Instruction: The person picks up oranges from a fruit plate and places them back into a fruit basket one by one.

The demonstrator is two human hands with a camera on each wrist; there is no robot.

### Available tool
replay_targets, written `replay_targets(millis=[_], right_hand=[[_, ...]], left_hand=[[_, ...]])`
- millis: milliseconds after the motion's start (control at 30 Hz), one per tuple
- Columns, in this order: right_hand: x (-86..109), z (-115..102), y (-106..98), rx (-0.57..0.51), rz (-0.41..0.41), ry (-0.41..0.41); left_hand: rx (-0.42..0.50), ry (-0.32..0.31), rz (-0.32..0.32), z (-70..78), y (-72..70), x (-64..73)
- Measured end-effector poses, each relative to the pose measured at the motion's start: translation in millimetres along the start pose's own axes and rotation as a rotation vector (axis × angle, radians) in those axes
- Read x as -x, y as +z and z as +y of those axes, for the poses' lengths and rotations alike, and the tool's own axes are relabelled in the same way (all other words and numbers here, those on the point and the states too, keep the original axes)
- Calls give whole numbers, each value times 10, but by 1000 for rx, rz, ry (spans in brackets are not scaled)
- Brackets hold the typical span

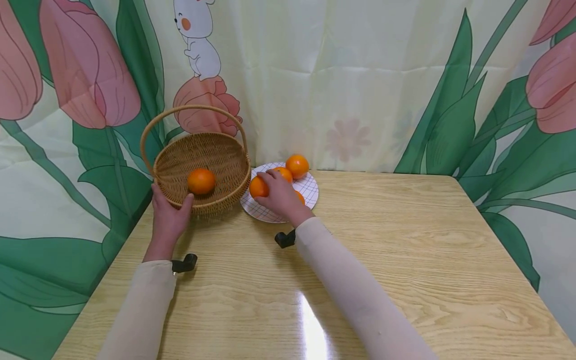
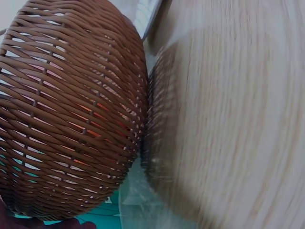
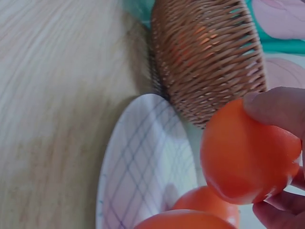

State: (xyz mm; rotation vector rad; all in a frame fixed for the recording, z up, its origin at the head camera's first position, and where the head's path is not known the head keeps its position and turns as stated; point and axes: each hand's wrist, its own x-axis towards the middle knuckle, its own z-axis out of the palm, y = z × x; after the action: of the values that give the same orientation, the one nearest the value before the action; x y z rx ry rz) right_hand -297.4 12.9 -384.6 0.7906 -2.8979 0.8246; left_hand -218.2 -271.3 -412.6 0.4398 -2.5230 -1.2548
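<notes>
My left hand (image 1: pixel 170 215) grips the front left rim of a wicker basket (image 1: pixel 225 157), thumb over the edge. The basket has a tall arched handle and leans with its opening toward me; one orange (image 1: pixel 201 181) lies inside. Just right of the basket, my right hand (image 1: pixel 283 197) holds another orange (image 1: pixel 258 187) between thumb and fingers, above the left part of a checked white plate (image 1: pixel 311 189). In the right wrist view that orange (image 3: pixel 248 152) appears above the plate and close to the basket's woven side. More oranges (image 1: pixel 297 166) rest on the plate, partly behind my right hand.
A light wooden table (image 1: pixel 405 250) carries the basket and plate near its back edge. Right behind it hangs a curtain (image 1: pixel 360 100) printed with tulips and a white rabbit. Black wrist mounts (image 1: pixel 184 263) stick out from both sleeves.
</notes>
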Motion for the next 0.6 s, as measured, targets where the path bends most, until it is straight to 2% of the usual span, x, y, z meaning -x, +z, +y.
replay_targets(millis=[300,600], right_hand=[[-17,-48,-149,-50,193,-13],[-41,-185,-207,-96,277,-66]], left_hand=[[25,-42,-4,-26,2,-12],[39,-45,11,-22,13,-3]])
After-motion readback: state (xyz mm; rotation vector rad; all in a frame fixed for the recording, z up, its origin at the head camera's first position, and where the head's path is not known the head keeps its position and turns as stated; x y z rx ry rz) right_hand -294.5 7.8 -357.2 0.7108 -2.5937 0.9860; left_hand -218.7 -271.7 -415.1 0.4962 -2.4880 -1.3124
